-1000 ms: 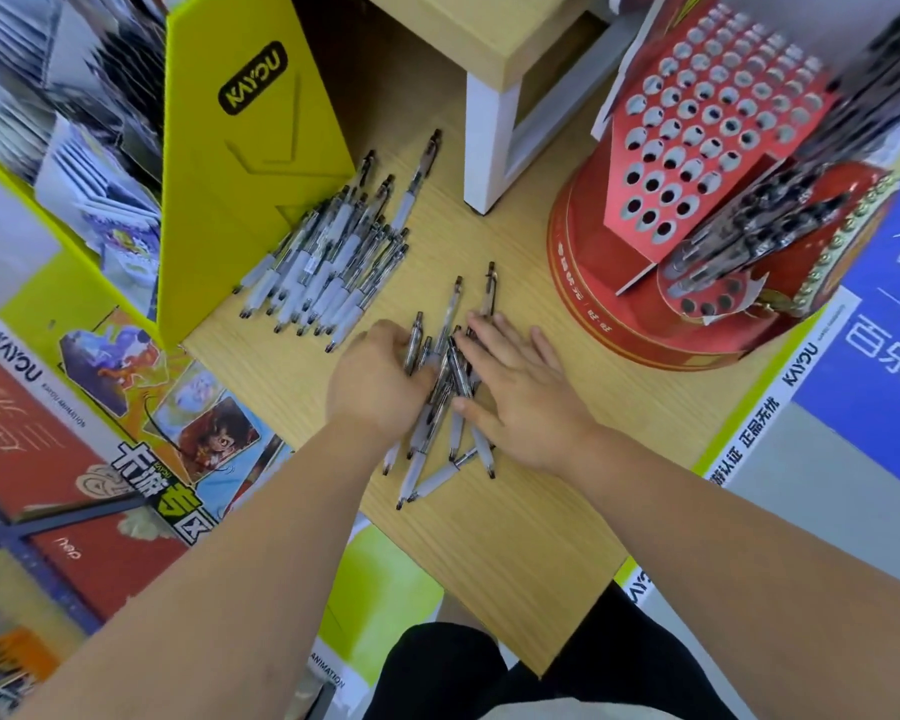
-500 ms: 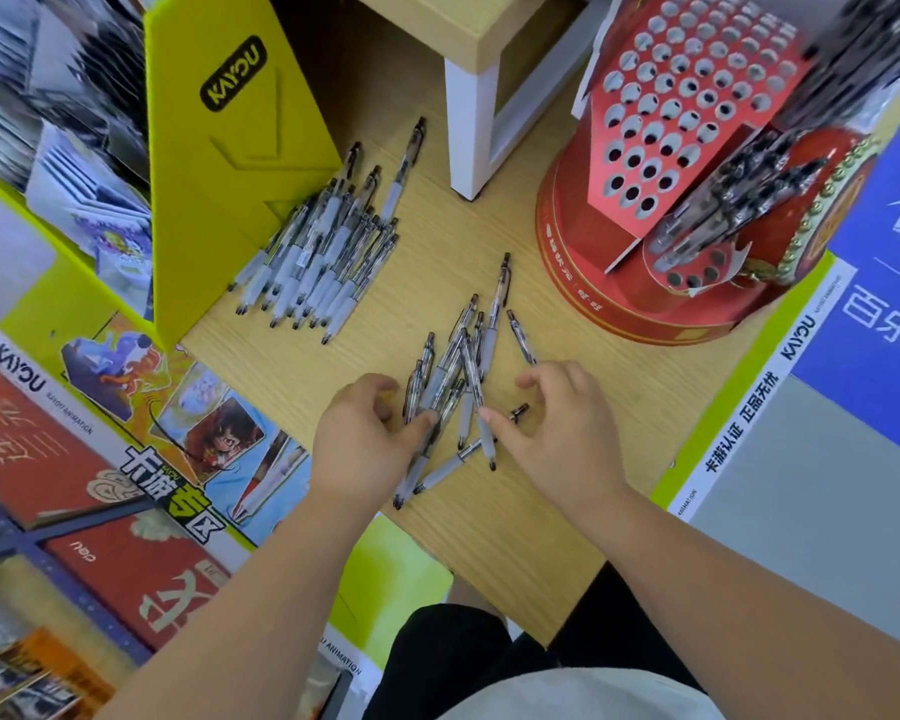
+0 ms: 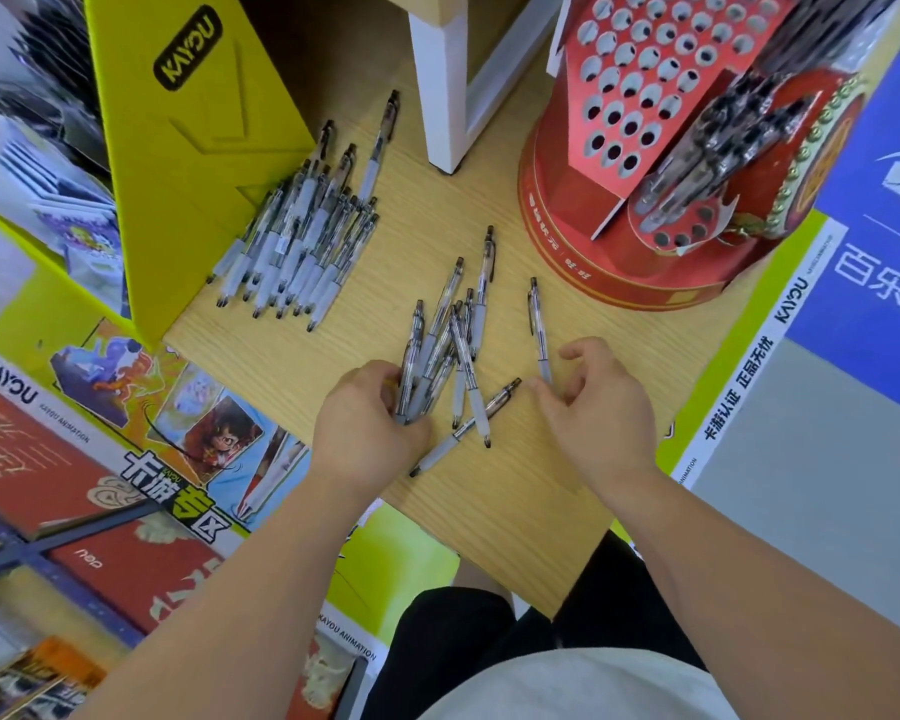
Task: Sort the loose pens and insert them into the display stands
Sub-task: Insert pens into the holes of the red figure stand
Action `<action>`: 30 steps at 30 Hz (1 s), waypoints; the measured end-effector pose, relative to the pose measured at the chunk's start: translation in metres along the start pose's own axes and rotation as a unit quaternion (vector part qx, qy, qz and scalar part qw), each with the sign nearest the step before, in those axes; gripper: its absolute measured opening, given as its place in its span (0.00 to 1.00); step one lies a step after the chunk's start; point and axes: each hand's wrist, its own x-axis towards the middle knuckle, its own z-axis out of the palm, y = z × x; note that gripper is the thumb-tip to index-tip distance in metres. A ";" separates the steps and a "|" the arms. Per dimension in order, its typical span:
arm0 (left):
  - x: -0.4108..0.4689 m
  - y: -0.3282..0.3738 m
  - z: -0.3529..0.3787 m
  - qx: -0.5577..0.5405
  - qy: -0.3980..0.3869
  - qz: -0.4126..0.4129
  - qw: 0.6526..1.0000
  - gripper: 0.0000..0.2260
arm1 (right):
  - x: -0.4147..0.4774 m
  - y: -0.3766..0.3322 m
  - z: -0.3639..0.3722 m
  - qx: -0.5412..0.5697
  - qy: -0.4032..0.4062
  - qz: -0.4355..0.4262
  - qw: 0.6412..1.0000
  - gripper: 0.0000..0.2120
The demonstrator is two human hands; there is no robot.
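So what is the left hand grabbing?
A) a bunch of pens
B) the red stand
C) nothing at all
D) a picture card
A: the left hand curls its fingers round the lower ends of a bunch of pens lying on the wooden table.

Left hand (image 3: 370, 415) fingers curled round pens (image 3: 437, 356); right hand (image 3: 601, 402) palm down, fingers bent
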 end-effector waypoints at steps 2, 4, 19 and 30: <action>0.005 0.002 -0.001 0.006 0.006 0.005 1.000 0.16 | 0.008 0.001 -0.005 -0.016 -0.012 0.020 1.000 0.15; 0.011 0.004 -0.003 0.011 0.010 0.004 1.000 0.15 | 0.014 -0.004 -0.007 -0.015 -0.047 0.043 0.998 0.08; 0.035 0.042 0.000 -0.037 -0.032 -0.049 0.998 0.16 | -0.004 -0.051 0.022 0.119 -0.081 0.050 0.988 0.13; 0.035 0.057 0.007 -0.098 -0.045 -0.101 0.989 0.12 | 0.015 -0.055 0.024 0.224 -0.113 0.042 0.967 0.11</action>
